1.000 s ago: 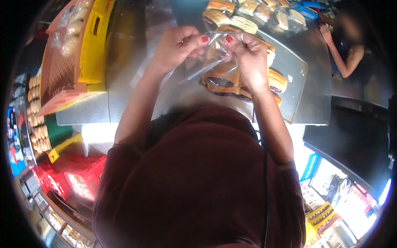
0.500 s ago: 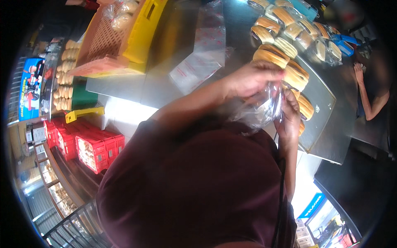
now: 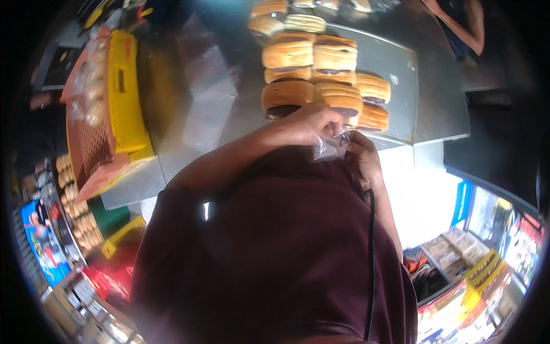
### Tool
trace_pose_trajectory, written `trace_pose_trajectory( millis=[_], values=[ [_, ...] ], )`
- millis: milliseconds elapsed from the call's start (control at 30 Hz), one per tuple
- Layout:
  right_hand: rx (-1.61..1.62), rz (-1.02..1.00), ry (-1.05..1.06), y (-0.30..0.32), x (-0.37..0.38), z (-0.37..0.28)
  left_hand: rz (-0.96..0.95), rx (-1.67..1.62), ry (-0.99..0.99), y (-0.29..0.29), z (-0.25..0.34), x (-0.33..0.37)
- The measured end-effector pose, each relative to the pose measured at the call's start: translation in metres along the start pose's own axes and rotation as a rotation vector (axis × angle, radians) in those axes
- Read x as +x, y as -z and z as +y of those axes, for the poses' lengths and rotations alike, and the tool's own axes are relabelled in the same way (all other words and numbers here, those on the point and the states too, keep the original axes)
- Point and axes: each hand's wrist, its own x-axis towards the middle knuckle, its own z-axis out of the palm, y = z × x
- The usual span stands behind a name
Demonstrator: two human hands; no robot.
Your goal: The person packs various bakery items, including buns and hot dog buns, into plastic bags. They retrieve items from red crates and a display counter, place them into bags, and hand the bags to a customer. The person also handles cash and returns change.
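My left hand (image 3: 303,123) and my right hand (image 3: 362,157) meet close to my chest, both pinching a crumpled clear plastic bag (image 3: 329,146) between them. Just beyond the hands, several filled buns (image 3: 321,74) lie in rows on a metal tray (image 3: 401,74) on the steel table. What the bag holds is hidden by my fingers. My dark red top fills the lower middle of the view.
A stack of clear plastic bags (image 3: 209,97) lies on the steel table (image 3: 166,74) left of the tray. A yellow and orange crate (image 3: 106,114) with buns stands at the far left. Another person's arm (image 3: 458,26) shows at the top right. Red crates and shelves lie below.
The view has swung, so the tray of buns now sits at the top centre. My hands have drawn the plastic bag closer to my chest and bunched it smaller.
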Motion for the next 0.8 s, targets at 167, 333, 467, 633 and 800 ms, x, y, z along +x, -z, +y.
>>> trace_pose_trajectory(
  millis=[167,333,467,633,800],
  values=[
    [0.525,0.242,0.150,-0.009,0.003,0.031,0.084,0.299,-0.013,-0.009,0.024,0.053],
    [0.692,0.231,0.279,-0.014,0.041,0.014,0.038,0.756,0.132,-0.001,0.023,0.108],
    [0.693,0.277,0.279,-0.024,0.052,-0.007,-0.044,0.688,0.319,0.008,0.004,0.124],
    [0.544,0.406,0.585,-0.046,0.032,-0.032,0.208,0.529,0.142,0.034,0.010,0.111],
    [-0.153,0.682,0.986,-0.039,0.052,-0.033,0.717,0.251,-0.051,0.054,0.034,0.038]
  ],
)
